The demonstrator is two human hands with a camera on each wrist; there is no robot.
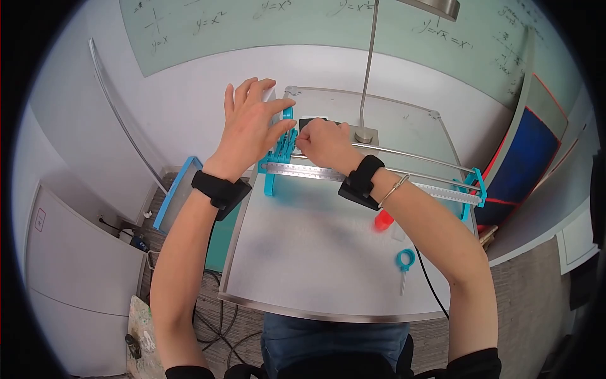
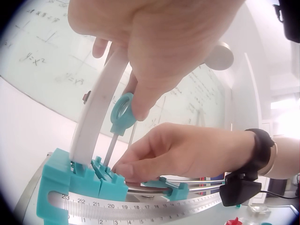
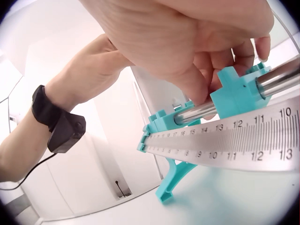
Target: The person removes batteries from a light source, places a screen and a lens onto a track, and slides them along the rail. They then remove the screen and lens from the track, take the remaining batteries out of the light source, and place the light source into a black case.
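Thumb and index finger of my left hand (image 1: 245, 129) pinch the teal ring of an upright lens holder (image 2: 123, 127), its metal pin pointing down into a teal slider (image 2: 112, 188). Curled fingers of my right hand (image 1: 328, 140) grip low by that pin, thumb at the slider's edge; their tips are partly hidden. This slider sits at the left end of an optical bench with two metal rods (image 1: 413, 155) and a ruler (image 1: 303, 171) along the front. Beside the lens holder, a white screen (image 2: 97, 112) stands upright. Another teal slider (image 3: 236, 96) is on the rods beneath my right hand.
A second teal lens holder (image 1: 404, 268) lies on the table (image 1: 303, 265) at the right, near a blurred red object (image 1: 383, 220). The lamp's metal stand (image 1: 364, 136) rises behind the bench. A black cable (image 1: 431, 278) hangs from my right wrist.
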